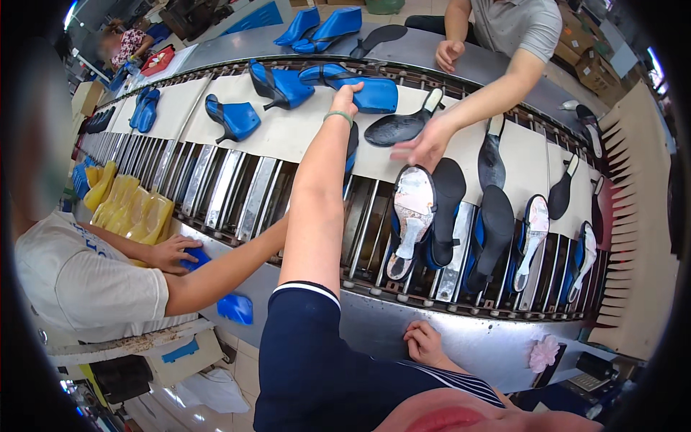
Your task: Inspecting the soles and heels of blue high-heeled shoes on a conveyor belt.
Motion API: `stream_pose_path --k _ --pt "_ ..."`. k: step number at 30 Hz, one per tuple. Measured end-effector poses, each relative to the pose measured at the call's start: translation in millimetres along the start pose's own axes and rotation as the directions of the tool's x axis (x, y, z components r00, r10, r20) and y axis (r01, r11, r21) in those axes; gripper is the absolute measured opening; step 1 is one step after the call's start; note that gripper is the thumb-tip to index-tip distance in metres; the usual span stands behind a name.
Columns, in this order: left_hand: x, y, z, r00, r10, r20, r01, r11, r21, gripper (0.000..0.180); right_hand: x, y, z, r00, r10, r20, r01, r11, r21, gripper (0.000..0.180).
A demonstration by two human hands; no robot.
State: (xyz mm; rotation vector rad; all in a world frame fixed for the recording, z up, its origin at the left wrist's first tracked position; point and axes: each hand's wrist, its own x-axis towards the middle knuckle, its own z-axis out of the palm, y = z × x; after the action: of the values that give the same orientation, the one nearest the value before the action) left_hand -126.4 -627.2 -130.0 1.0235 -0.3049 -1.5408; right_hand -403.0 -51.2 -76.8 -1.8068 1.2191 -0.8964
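My left arm, in a navy sleeve and with a green band at the wrist, stretches across the conveyor. My left hand (pixel 346 99) is closed on a blue shoe last (pixel 376 95) that carries a black strappy shoe upper, and other lasts with uppers lie to its left, including a heeled blue last (pixel 284 85). My right hand (pixel 425 343) rests by the near metal edge (pixel 381 317), fingers curled, with nothing visible in it. Just right of the held last is a black sole (pixel 394 130), near a co-worker's blurred hand (pixel 425 146).
Heeled shoes (pixel 493 230) lie soles up along the conveyor rollers (pixel 363 216) at the right. Another person's arm (pixel 230 277) reaches in from the left, beside yellow lasts (pixel 137 210). A fringed, curved cover (pixel 640 216) stands at the right end. More blue lasts (pixel 327 30) sit on the far ledge.
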Motion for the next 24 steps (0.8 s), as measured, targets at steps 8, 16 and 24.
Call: stream_pose_path --k 8,16,24 --pt "19.5 -4.0 38.4 0.879 0.228 -0.419 0.09 0.783 0.615 0.055 -16.6 9.2 2.4 0.999 0.029 -0.02 -0.029 1.0 -0.009 0.011" --pt "-233.2 159.7 69.6 0.786 0.596 0.164 -0.539 0.531 0.653 0.062 -28.4 12.5 -1.4 0.991 -0.134 -0.009 0.134 0.99 0.051 0.008" --pt "-556.8 -49.2 53.0 0.738 0.413 0.533 -0.64 0.678 0.361 0.027 17.8 -60.0 -71.6 0.932 0.275 -0.234 -0.035 0.712 0.701 0.058"
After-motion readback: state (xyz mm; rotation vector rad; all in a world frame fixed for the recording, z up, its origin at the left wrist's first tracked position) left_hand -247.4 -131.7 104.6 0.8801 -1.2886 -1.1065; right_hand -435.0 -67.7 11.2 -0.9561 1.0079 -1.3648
